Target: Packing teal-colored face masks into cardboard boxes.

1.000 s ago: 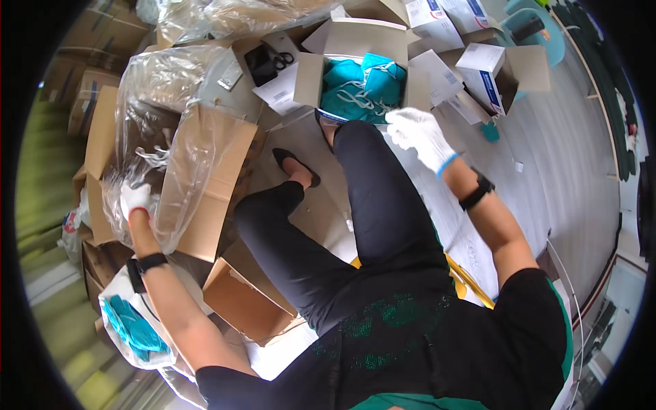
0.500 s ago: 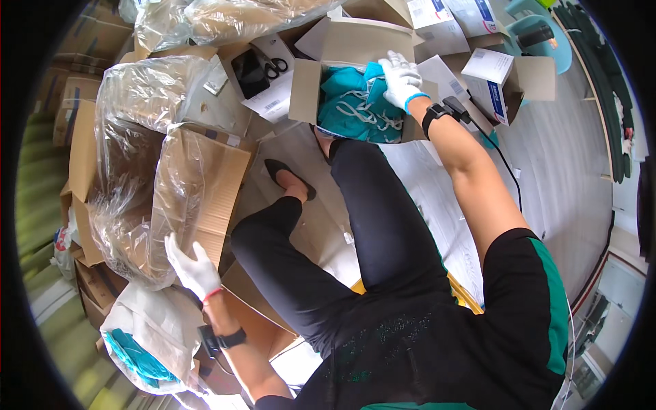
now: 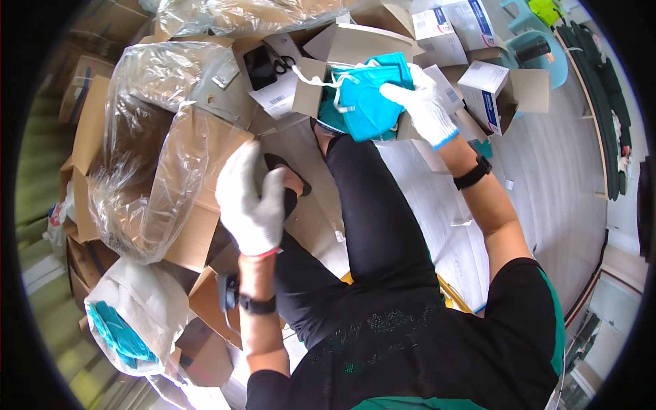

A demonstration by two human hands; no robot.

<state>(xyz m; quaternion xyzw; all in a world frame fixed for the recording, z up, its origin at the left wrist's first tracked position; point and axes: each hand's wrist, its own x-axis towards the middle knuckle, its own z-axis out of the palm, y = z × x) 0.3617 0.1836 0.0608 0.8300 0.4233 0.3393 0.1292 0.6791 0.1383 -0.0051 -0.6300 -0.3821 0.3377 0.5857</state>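
Note:
My right hand point(image 3: 425, 109), in a white glove with a blue cuff, is closed on a teal face mask point(image 3: 369, 99) with white straps. The mask is raised over an open cardboard box point(image 3: 369, 42), tilted, its straps trailing left; whether it is one mask or a few stacked I cannot tell. More teal material point(image 3: 328, 113) shows in the box beneath it. Over my left thigh, my left hand point(image 3: 249, 201) is gloved in white with a red cuff. Its thumb is apart from the fingers and it holds nothing; motion blurs it slightly.
A large carton lined with clear plastic point(image 3: 147, 130) stands at the left. Below it is a whitish bag point(image 3: 154, 294) with teal masks point(image 3: 123, 335). Scissors point(image 3: 283, 64) lie beside a black flat object point(image 3: 261, 67). White-and-blue boxes point(image 3: 482, 96) and a light blue chair point(image 3: 557, 65) are at the right.
My right hand has taken hold of a teal mask and raised it from the box. My left hand has moved up and to the right, away from the plastic-lined carton.

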